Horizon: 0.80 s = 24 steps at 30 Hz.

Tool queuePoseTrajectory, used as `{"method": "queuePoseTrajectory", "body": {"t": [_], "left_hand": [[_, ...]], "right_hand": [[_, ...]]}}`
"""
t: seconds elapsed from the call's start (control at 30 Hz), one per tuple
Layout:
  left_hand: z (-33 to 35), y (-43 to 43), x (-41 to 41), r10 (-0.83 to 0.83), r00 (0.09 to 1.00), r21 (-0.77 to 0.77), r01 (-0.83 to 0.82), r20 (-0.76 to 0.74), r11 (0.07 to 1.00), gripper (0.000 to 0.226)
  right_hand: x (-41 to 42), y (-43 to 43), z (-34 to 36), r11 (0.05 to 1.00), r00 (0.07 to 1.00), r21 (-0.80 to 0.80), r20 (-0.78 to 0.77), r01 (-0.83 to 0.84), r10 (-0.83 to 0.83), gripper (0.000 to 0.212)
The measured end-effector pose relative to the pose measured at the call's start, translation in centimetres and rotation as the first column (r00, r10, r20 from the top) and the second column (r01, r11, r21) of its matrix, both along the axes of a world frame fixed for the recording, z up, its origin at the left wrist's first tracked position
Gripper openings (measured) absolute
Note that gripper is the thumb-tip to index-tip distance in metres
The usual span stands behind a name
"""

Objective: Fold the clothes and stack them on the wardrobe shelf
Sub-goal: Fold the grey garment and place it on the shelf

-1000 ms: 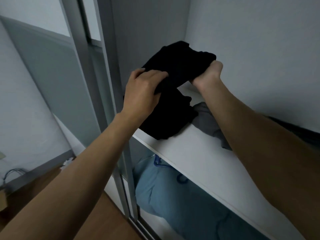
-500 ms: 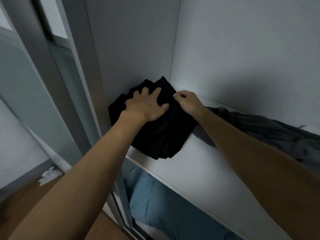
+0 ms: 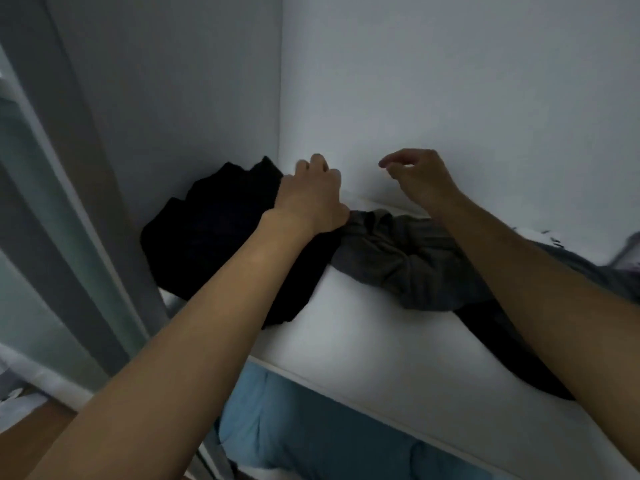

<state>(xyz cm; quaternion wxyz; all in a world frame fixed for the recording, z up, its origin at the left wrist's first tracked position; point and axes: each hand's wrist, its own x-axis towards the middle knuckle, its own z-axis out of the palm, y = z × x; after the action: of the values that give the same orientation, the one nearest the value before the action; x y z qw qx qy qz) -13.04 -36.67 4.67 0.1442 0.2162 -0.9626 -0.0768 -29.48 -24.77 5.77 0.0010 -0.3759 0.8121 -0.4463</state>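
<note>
A folded black garment [image 3: 214,237] lies in the back left corner of the white wardrobe shelf [image 3: 363,344]. My left hand [image 3: 311,195] hovers at its right edge, fingers loosely curled, with nothing visibly gripped. My right hand [image 3: 419,178] is raised in front of the back wall, fingers apart and empty. Below and between my hands lies a crumpled grey garment [image 3: 398,261], touching the black one. Another dark garment [image 3: 498,337] trails toward the shelf's front edge under my right forearm.
The wardrobe's side wall [image 3: 180,98] and back wall [image 3: 450,81] close in the corner. A sliding door frame [image 3: 69,202] stands at the left. Blue bedding [image 3: 298,431] fills the space under the shelf. Wooden floor [image 3: 38,420] shows at the bottom left.
Both hands set the black garment down in the corner, pressed on it, and have now come off it. My right hand has lifted away to the right; the view has shifted right.
</note>
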Motion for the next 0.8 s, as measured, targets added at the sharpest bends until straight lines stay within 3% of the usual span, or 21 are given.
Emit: {"method": "queuePoseTrajectory", "body": {"t": [0.1, 0.17, 0.23, 0.27, 0.33, 0.4, 0.47, 0.53, 0.63, 0.73, 0.8], "left_hand": [[-1.5, 2.8, -3.8, -0.191, 0.982, 0.154, 0.188, 0.004, 0.970, 0.059], [-3.4, 4.4, -6.1, -0.287, 0.948, 0.257, 0.245, 0.138, 0.935, 0.085], [-5.5, 5.6, -7.7, -0.386, 0.859, 0.334, 0.275, 0.336, 0.902, 0.105], [-6.7, 6.2, -8.3, -0.422, 0.810, 0.342, 0.293, 0.407, 0.893, 0.105], [-8.7, 7.5, -9.1, -0.422, 0.796, 0.270, 0.333, 0.433, 0.904, 0.076], [-9.8, 8.5, -9.8, -0.351, 0.881, 0.128, 0.326, 0.318, 0.936, 0.036], [-9.8, 8.9, -10.5, -0.316, 0.931, 0.120, 0.297, 0.183, 0.947, 0.021], [-8.9, 9.0, -10.7, -0.325, 0.946, 0.320, 0.306, 0.006, 0.896, 0.016], [-6.1, 9.9, -9.9, -0.290, 0.885, 0.577, 0.459, -0.364, 0.675, 0.018], [-3.0, 12.3, -7.5, -0.323, 0.765, 0.615, 0.641, -0.557, 0.460, 0.017], [-1.8, 14.2, -5.6, -0.323, 0.733, 0.644, 0.680, -0.598, 0.351, 0.019]], "right_hand": [[-1.8, 6.1, 0.0, 0.986, 0.994, 0.131, -0.046, 0.099, -0.094, 0.015], [-2.8, 9.8, -1.6, 0.942, 0.989, 0.302, -0.033, 0.145, -0.142, 0.019], [-3.3, 13.0, -3.6, 0.855, 0.985, 0.497, 0.001, 0.150, -0.174, 0.037], [-3.3, 14.4, -4.7, 0.796, 0.983, 0.589, 0.011, 0.141, -0.183, 0.052], [-3.2, 16.6, -7.0, 0.657, 0.984, 0.741, -0.031, 0.140, -0.175, 0.073], [-3.0, 17.6, -9.0, 0.553, 0.982, 0.812, -0.142, 0.186, -0.123, 0.083], [-2.9, 17.5, -10.0, 0.549, 0.977, 0.808, -0.195, 0.212, -0.090, 0.090], [-2.6, 17.3, -10.2, 0.596, 0.977, 0.775, -0.193, 0.209, -0.092, 0.102], [-2.0, 17.6, -9.5, 0.724, 0.947, 0.611, -0.242, 0.319, -0.212, 0.106], [-2.3, 19.1, -7.0, 0.764, 0.833, 0.360, -0.374, 0.536, -0.408, 0.073], [-2.6, 20.6, -4.6, 0.800, 0.803, 0.176, -0.316, 0.573, -0.506, 0.035]]}}
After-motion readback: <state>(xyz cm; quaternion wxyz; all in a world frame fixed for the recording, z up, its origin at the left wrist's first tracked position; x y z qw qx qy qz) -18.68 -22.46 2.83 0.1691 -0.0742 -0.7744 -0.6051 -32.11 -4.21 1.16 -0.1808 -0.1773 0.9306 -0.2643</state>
